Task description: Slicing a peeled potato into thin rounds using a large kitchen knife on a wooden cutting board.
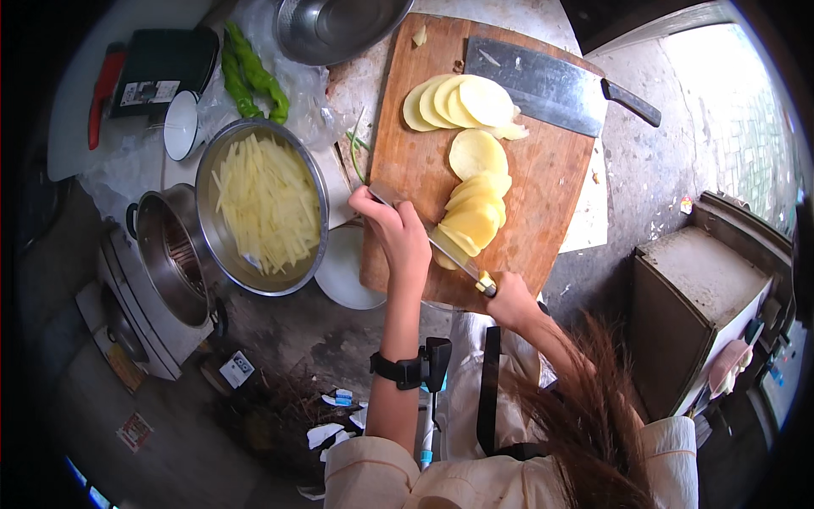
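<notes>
My right hand [512, 299] is closed on the handle of a kitchen knife [455, 256], whose blade lies over the near end of a row of potato slices [474, 219]. At the blade's far end, my left hand [397, 232] pinches the tip between fingers and thumb. Both hands are over the near part of a wooden cutting board [537, 191]. Farther up the board is a fanned stack of potato slices [477, 102] beside a wide cleaver [540, 86] with a dark handle. A metal bowl [320, 223] of potato strips [267, 203] in water stands left of the board.
Green peppers [257, 73] lie on clear plastic beyond the bowl. A metal basin [337, 28] stands at the top, a small white bowl [181, 125] and red-handled tool [105, 89] at the left. A metal pot [172, 254] and pale bowl [346, 270] are lower. A cabinet [680, 318] stands right.
</notes>
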Tool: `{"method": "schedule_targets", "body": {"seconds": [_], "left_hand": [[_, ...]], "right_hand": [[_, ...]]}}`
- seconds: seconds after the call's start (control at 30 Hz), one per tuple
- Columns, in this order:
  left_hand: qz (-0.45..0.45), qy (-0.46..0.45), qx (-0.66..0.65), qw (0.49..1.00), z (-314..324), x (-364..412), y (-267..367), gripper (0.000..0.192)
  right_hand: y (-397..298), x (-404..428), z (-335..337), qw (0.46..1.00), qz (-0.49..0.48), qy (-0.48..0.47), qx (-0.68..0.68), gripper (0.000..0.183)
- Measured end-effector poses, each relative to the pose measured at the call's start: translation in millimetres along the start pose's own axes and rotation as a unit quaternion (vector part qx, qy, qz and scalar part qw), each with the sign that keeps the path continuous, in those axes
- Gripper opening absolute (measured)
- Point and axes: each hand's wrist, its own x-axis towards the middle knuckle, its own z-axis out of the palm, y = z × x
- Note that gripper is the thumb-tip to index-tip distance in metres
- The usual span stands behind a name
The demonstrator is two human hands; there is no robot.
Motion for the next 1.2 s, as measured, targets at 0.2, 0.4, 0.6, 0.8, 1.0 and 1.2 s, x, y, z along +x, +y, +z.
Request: {"method": "schedule_targets", "body": {"seconds": [0.2,0.4,0.6,0.8,1.0,1.2], "left_hand": [[-0.121,-0.065,-0.114,0.984,-14,-8,-3,0.030],[-0.201,-0.225,-0.129,0.945,-57,-59,-14,0.030],[-0.176,-0.207,-0.109,0.956,-32,-82,-5,0.032],[-0.148,-0.204,-0.111,0.961,-28,-86,-9,0.034],[-0.095,-0.195,-0.057,0.975,-32,-88,-12,0.036],[-0.130,-0.186,-0.122,0.966,-26,-90,-13,0.038]], "right_hand": [[10,3,6,0.999,-0.042,0.011,-0.008,0.012],[5,-1,-3,0.994,-0.100,0.012,0.029,0.011],[-4,-9,-9,0.992,-0.105,0.031,0.060,0.014],[-21,-32,-23,0.996,-0.065,-0.009,0.065,0.017],[-30,-54,-26,0.994,-0.089,0.021,0.060,0.018],[-45,-68,-37,0.997,-0.046,0.011,0.066,0.021]]}}
